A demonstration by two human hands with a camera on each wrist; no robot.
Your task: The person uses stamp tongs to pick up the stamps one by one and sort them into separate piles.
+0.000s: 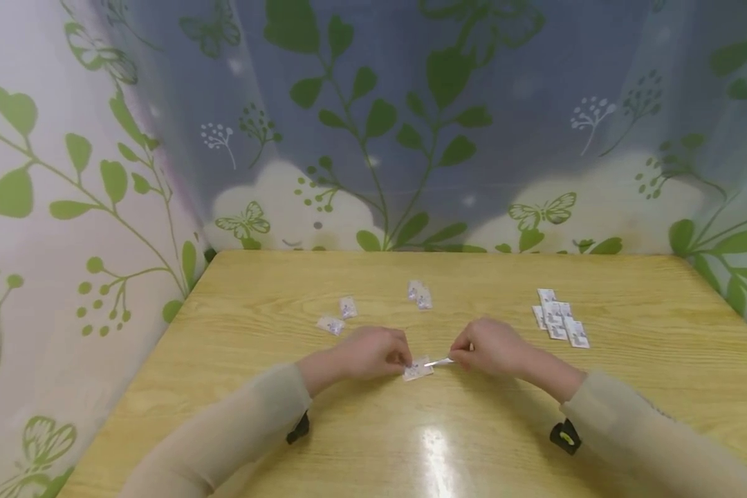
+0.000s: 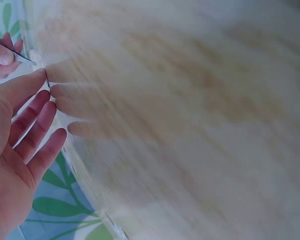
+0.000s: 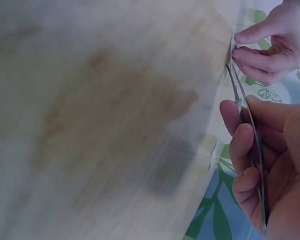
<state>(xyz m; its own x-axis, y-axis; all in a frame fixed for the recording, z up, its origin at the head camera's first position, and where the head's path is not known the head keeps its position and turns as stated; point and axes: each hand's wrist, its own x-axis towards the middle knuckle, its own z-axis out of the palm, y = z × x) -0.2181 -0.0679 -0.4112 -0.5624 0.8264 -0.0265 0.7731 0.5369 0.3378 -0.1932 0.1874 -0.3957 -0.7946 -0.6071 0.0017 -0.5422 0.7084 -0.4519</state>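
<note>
A small flat printed packet (image 1: 420,371) lies on the table in front of me. My left hand (image 1: 373,353) holds its left edge between thumb and forefinger; the other fingers are loosely extended in the left wrist view. Metal tweezers (image 3: 255,140) are in my right hand (image 1: 493,347), gripped between the thumb and the curled fingers. Their tips reach the right side of the packet in the head view. Whether they pinch the packet cannot be made out. The packet shows only as a thin edge in the right wrist view.
Two similar packets, one of them this packet (image 1: 347,307), lie beyond my left hand. Two overlapping packets (image 1: 420,294) sit at the middle back. A heap of several packets (image 1: 557,319) is at the right. Behind the wooden table (image 1: 286,277) hangs a leaf-patterned curtain (image 1: 373,138).
</note>
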